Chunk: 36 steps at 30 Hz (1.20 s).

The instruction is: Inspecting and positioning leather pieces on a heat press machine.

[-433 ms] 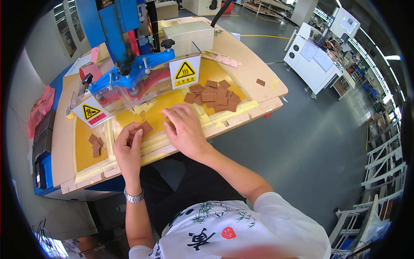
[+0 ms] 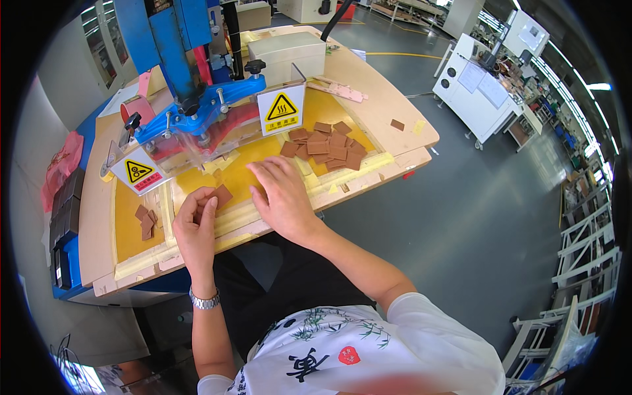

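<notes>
Between the thumb and fingers of my left hand (image 2: 195,222) is a small brown square piece (image 2: 223,195), flat and thin like leather. It sits just over the yellow work surface (image 2: 251,158), in front of the press. My right hand (image 2: 284,197) is close by on its right, fingers bent and spaced from the thumb, with nothing seen in them. A heap of similar brown pieces (image 2: 334,150) lies beyond my right hand. A smaller group of brown pieces (image 2: 147,224) rests to the left of my left hand.
Over the work surface stands a blue press head (image 2: 191,115) behind a clear guard carrying warning signs (image 2: 282,110). A pale box (image 2: 289,52) is behind it. One loose brown piece (image 2: 397,124) and pink strips (image 2: 342,91) lie on the wooden tabletop (image 2: 368,72). Black bins (image 2: 64,207) flank the left edge.
</notes>
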### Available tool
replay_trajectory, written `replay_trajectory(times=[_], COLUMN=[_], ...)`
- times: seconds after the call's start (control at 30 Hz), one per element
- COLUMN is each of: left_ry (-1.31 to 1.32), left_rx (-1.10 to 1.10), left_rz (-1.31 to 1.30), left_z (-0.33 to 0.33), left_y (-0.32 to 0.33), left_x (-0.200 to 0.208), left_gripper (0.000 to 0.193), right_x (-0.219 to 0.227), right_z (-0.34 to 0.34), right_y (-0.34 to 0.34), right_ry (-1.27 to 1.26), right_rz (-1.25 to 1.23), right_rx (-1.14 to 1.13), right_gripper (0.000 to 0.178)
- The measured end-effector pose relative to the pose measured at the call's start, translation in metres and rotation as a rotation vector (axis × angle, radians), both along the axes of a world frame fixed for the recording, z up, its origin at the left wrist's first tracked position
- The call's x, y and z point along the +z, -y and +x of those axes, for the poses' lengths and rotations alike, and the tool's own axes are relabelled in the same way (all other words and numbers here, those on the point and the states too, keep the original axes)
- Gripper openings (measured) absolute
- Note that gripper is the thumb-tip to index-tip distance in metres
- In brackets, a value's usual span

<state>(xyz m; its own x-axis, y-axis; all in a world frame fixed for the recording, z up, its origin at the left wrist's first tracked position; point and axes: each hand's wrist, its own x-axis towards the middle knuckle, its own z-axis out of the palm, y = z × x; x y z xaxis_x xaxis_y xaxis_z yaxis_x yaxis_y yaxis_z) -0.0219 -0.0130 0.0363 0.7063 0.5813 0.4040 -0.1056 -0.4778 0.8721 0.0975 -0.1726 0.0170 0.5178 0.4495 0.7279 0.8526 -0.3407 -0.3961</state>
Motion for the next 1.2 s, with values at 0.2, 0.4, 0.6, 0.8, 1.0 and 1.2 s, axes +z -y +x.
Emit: replay_trajectory(times=[0.2, 0.4, 0.6, 0.8, 1.0, 1.2], left_ry=[0.0, -0.003, -0.012, -0.007, -0.009, -0.003], left_rx=[0.003, 0.003, 0.009, 0.007, -0.001, 0.003], left_rz=[0.007, 0.01, 0.014, 0.014, 0.003, 0.013], left_z=[-0.0002, -0.0003, -0.0007, -0.0014, -0.0009, -0.0008], left_y=[-0.0006, -0.0018, -0.0019, -0.0016, -0.0001, -0.0011], left_x=[-0.0008, -0.0019, -0.0017, -0.0005, 0.0011, -0.0003], left_gripper=[0.015, 0.015, 0.014, 0.014, 0.014, 0.014], right_x=[-0.0003, 0.0007, -0.0003, 0.0018, 0.0013, 0.0029], right_z=[0.0001, -0.0002, -0.0002, -0.0015, -0.001, -0.0012], right_y=[0.0005, 0.0006, 0.0012, 0.0001, 0.0021, 0.0003], right_ry=[0.005, 0.001, -0.028, 0.013, -0.023, 0.014], right_rz=[0.002, 0.006, -0.001, 0.019, -0.021, 0.026], right_rx=[-0.007, -0.017, 0.005, -0.027, -0.024, 0.012], right_gripper=[0.044, 0.043, 0.042, 0.042, 0.041, 0.039])
